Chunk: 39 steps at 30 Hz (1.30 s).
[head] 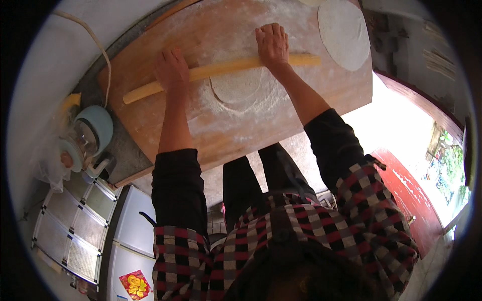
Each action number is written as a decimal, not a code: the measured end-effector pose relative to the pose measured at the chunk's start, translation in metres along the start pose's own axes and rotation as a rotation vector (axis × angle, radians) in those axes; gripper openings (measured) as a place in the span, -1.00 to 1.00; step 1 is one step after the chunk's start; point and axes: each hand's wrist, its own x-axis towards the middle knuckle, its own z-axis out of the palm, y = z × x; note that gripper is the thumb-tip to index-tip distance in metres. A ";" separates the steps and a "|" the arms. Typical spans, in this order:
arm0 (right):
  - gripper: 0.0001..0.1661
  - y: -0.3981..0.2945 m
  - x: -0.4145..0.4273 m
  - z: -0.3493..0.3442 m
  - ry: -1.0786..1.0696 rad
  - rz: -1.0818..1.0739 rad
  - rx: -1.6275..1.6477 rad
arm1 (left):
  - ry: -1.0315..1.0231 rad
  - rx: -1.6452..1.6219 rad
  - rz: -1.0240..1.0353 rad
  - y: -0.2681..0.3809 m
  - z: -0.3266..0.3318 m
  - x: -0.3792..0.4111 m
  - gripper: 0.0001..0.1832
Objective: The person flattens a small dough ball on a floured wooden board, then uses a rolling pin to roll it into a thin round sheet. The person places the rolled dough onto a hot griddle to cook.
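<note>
A long wooden rolling pin (222,68) lies slantwise across a round sheet of dough (237,89) on a floured wooden board (222,141). Near the pin's left end, my left hand (172,71) rests over it with the fingers pointing away from me. My right hand (273,45) lies over the pin nearer its right end, fingers curled on the far side. The dough's near edge shows below the pin, with loose flour around it. A larger, thin dough round (344,35) lies at the board's far right, and the edge of another sheet (311,2) shows beside it.
Left of the board stand a light-blue appliance (101,126), a metal cup (107,165) and a clear plastic bag (49,165). A pale cord (92,34) hangs there. A white refrigerator (133,222) and a panelled cabinet (77,225) stand lower left. At right is a red door (408,199).
</note>
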 end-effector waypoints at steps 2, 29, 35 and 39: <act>-0.82 0.003 -0.028 -0.007 0.018 -0.036 -0.061 | -0.075 0.017 -0.001 -0.003 0.001 -0.016 -0.71; -0.57 -0.017 -0.038 -0.027 -0.600 0.211 0.046 | -0.169 0.095 0.671 -0.047 -0.025 -0.082 -0.53; -0.49 0.023 -0.092 -0.060 -0.802 0.299 0.110 | -0.286 -0.068 0.616 -0.042 -0.035 -0.158 -0.52; -0.52 0.028 -0.118 -0.082 -0.798 0.556 0.281 | -0.305 -0.021 0.650 -0.035 -0.046 -0.169 -0.51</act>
